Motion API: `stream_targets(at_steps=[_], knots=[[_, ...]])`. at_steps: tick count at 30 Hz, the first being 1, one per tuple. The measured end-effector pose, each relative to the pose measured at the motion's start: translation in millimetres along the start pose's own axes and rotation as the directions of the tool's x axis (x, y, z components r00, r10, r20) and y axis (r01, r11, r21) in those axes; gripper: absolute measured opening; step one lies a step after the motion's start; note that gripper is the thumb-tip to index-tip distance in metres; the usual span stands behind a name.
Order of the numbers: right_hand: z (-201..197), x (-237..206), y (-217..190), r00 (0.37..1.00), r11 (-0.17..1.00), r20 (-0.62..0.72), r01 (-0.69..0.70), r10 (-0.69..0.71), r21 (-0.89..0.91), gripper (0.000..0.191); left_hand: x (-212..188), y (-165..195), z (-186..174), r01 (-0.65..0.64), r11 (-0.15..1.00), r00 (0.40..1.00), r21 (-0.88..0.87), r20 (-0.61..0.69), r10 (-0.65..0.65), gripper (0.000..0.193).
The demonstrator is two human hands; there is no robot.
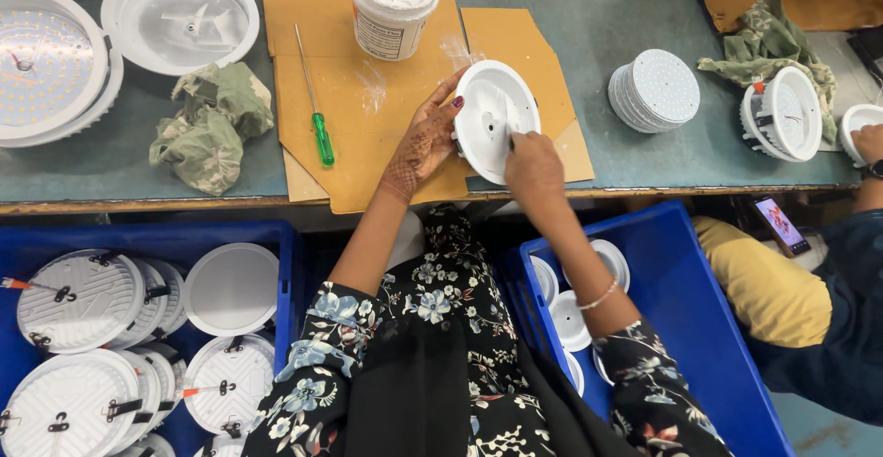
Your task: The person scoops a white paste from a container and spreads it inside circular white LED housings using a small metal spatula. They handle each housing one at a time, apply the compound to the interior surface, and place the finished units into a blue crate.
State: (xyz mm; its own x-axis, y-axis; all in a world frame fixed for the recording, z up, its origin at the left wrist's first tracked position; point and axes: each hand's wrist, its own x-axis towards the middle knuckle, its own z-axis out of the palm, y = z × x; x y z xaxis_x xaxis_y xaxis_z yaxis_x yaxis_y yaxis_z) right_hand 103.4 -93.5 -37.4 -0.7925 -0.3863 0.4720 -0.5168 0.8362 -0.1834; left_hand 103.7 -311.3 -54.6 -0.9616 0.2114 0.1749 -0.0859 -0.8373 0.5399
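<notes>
My left hand (pixel 426 140) grips the left rim of a round white lamp housing (pixel 494 117), tilted up on a brown cardboard sheet (pixel 368 98) on the workbench. My right hand (pixel 532 167) is at the housing's lower middle, fingertips pressed inside it; whether it holds a small tool is unclear. A white tub of white paste (pixel 393 2) stands just beyond. A green-handled screwdriver (pixel 315 98) lies on the cardboard to the left.
A stack of round LED boards (pixel 655 89), crumpled rags (pixel 216 121) and more housings (pixel 179 16) lie on the bench. Blue crates (pixel 699 328) below hold white housings. Another person's hand (pixel 866 142) and a phone (pixel 782 224) are at the right.
</notes>
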Motion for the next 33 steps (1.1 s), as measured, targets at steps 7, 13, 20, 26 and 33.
stream_targets(at_steps=[7, 13, 20, 26, 33], knots=[[-1.6, 42.3, 22.7, 0.985, 0.982, -0.047, -0.162, 0.167, 0.098, 0.019, -3.6, 1.2, 0.5, -0.002, 1.000, 1.000, -0.008, 0.023, 0.002, 0.064], [11.5, 92.0, -5.3, 0.960, 0.945, 0.002, -0.276, 0.280, 0.178, 0.026, -6.5, 4.4, 6.3, -0.021, 0.999, 1.000, 0.026, 0.014, 0.020, 0.063], [-15.4, 72.0, -41.1, 0.935, 0.884, -0.076, 0.354, -0.347, 0.305, 0.018, -5.9, 4.4, 7.5, -0.029, 0.998, 0.999, -0.057, -0.017, 0.028, 0.056], [-33.6, 60.1, -11.7, 0.995, 0.933, -0.050, 0.098, -0.086, 0.346, 0.014, -7.5, 5.2, 5.9, -0.042, 0.998, 0.999, -0.046, -0.022, 0.041, 0.059], [1.6, 80.7, -16.9, 0.998, 0.980, -0.067, -0.003, 0.016, 0.199, 0.013, -3.1, 1.3, -1.8, -0.064, 0.996, 0.998, -0.054, -0.019, 0.063, 0.058]])
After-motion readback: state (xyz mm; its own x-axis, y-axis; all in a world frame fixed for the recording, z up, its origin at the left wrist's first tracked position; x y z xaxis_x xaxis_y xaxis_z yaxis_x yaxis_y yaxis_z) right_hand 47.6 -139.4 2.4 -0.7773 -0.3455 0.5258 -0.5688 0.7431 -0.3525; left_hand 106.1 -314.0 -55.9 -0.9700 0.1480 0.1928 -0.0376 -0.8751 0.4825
